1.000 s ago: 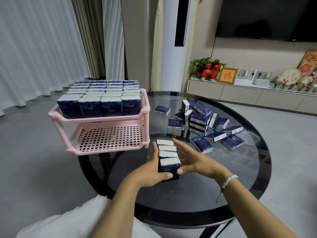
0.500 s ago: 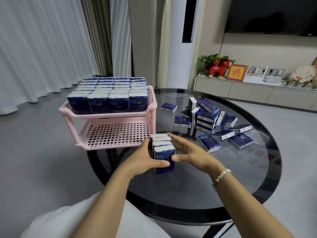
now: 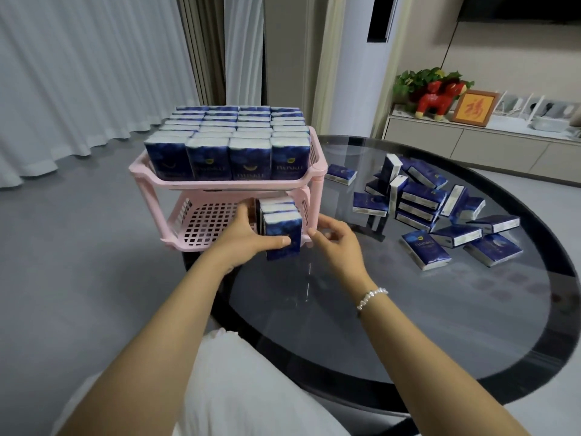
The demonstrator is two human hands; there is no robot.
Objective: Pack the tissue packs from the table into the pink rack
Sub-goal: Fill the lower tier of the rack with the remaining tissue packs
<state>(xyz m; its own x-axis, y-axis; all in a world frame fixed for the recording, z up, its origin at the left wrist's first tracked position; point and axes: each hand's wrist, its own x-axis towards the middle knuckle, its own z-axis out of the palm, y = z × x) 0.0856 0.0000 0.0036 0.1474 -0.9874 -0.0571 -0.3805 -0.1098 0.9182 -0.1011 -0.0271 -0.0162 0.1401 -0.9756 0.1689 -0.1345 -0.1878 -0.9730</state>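
Observation:
A two-tier pink rack [image 3: 220, 184] stands at the left edge of the round dark glass table [image 3: 408, 309]. Its top tier is filled with upright blue tissue packs [image 3: 229, 143]. My left hand [image 3: 248, 237] grips a row of several blue packs [image 3: 281, 229], held over the front right rim of the lower tier. My right hand [image 3: 336, 243] is just right of that row, fingers curled and apart, off the packs. The lower tier's grid floor is bare on its left side. A loose heap of blue packs [image 3: 437, 209] lies on the table to the right.
Floor and white curtains [image 3: 78, 73] lie left of the rack. A low cabinet [image 3: 471, 143] with a red toy horse, a plant and a framed picture runs along the back right wall. My white-clothed knee [image 3: 235, 388] is at the table's near edge.
Both hands lifted the row of packs off the table and carried it forward-left to the rack's lower tier. My right hand has come off the row.

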